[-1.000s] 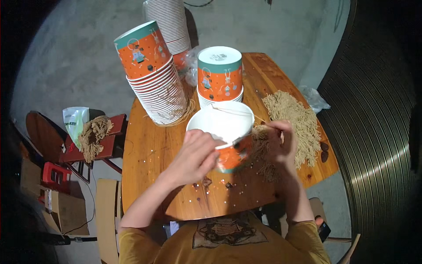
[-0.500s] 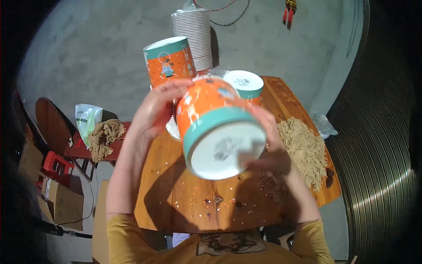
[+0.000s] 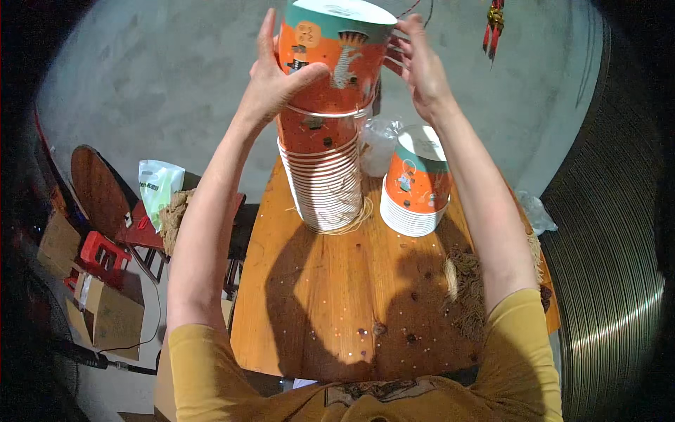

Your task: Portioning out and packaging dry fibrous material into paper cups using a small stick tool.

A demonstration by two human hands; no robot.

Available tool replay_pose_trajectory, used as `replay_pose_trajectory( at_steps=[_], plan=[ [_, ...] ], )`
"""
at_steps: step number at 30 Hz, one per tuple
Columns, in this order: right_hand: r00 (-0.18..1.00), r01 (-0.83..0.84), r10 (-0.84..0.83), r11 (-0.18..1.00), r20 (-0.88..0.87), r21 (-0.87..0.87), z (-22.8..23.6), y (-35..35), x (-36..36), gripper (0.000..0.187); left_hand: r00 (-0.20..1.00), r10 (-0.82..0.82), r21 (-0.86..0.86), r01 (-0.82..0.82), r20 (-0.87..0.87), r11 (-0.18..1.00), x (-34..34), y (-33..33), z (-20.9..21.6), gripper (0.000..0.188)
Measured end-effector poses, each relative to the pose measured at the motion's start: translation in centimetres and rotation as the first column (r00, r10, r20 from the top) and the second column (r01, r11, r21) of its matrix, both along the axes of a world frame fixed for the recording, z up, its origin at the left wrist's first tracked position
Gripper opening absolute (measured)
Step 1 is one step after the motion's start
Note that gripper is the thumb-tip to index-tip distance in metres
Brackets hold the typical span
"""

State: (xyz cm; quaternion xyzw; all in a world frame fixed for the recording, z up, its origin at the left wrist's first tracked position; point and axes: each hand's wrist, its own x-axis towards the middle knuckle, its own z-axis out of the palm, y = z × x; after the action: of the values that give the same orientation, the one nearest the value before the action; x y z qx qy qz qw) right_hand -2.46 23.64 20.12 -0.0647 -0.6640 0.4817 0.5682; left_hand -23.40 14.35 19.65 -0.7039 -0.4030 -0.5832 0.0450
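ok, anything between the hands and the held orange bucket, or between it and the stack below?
Nothing visible. The left hand touches the orange bucket; the right hand is at its other side, contact unclear. Between it and the stack no obstacle shows, though the bucket's inside is hidden.

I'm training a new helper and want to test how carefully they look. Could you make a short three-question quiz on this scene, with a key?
1. True or false: the orange bucket between the left hand and the right hand has its base facing up.

2. Which colour is the band next to that base?
A) Yellow
B) Green
C) Purple

3. Fill in the gap: on the table, the shorter stack stands to the ____ of the tall stack under that bucket.

Key: 1. True. 2. B. 3. Right.
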Motion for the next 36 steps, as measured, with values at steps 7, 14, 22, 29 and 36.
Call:
replay_pose_trajectory(
  at_steps=[7, 14, 22, 29, 36],
  plan=[
    [0.977, 0.053, -0.081, 0.988, 0.195, 0.147, -3.8, 0.1, -3.8, 0.072, 0.990, -0.017, -0.099, 0.032, 0.143, 0.995, -3.9, 2.8, -4.1, 0.105],
    [0.869, 0.130, -0.222, 0.965, 0.443, 0.229, -10.1, 3.9, -4.4, 0.059, 0.929, -0.083, -0.185, 0.158, 0.361, 0.970, -2.5, 3.1, -10.9, 0.093],
    [0.626, 0.245, -0.609, 0.746, 0.486, 0.619, -9.2, 0.4, 2.4, 0.029, 0.910, 0.147, -0.264, -0.043, 0.388, 0.964, -3.2, -0.1, -17.2, 0.071],
    [0.328, 0.262, -0.832, 0.536, 0.448, 0.803, -11.2, -1.7, 10.0, 0.016, 0.888, 0.136, -0.277, -0.010, 0.438, 0.961, 4.5, -4.3, -24.0, 0.015],
    [0.472, 0.321, -0.801, 0.545, 0.368, 0.775, -11.5, -1.0, 9.7, 0.013, 0.932, -0.085, -0.480, 0.257, 0.352, 0.839, 13.1, 0.2, -27.4, 0.060]
  ],
)
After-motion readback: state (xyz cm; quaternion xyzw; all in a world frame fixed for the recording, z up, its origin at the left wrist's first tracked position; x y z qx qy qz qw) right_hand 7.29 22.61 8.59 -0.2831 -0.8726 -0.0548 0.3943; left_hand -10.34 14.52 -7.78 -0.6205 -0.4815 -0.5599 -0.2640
